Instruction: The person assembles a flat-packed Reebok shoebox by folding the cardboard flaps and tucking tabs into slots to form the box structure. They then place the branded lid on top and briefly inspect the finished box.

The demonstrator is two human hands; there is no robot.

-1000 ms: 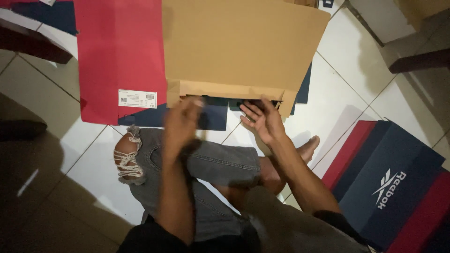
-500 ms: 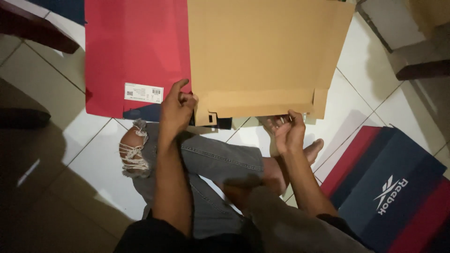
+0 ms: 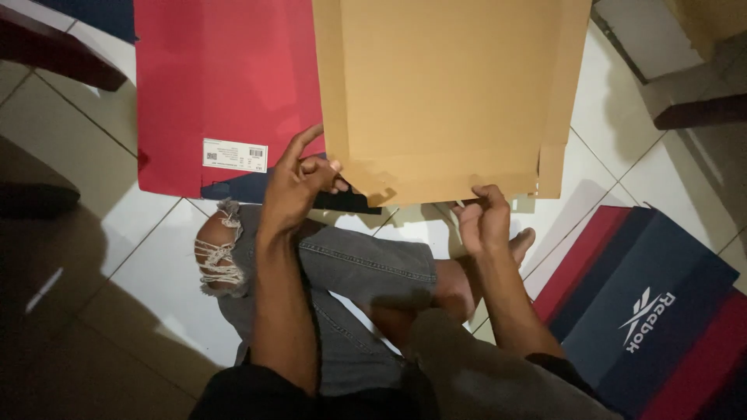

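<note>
While sitting cross-legged on the tiled floor [image 3: 148,257]: left hand [image 3: 299,183] pinching brown cardboard sheet [image 3: 443,93] at near-left corner, right hand [image 3: 484,222] curling narrowly under near edge.

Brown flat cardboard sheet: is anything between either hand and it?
Nothing visible. The left hand grips the brown flat cardboard sheet at its lower left corner, and the right hand touches its lower edge directly.

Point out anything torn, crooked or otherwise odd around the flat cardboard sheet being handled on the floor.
The brown cardboard sheet lies skewed over the red flattened box, its near flap edge notched and uneven between the left hand and the right hand. The grey jeans are ripped and frayed at the knee. Nothing looks spilled.
</note>
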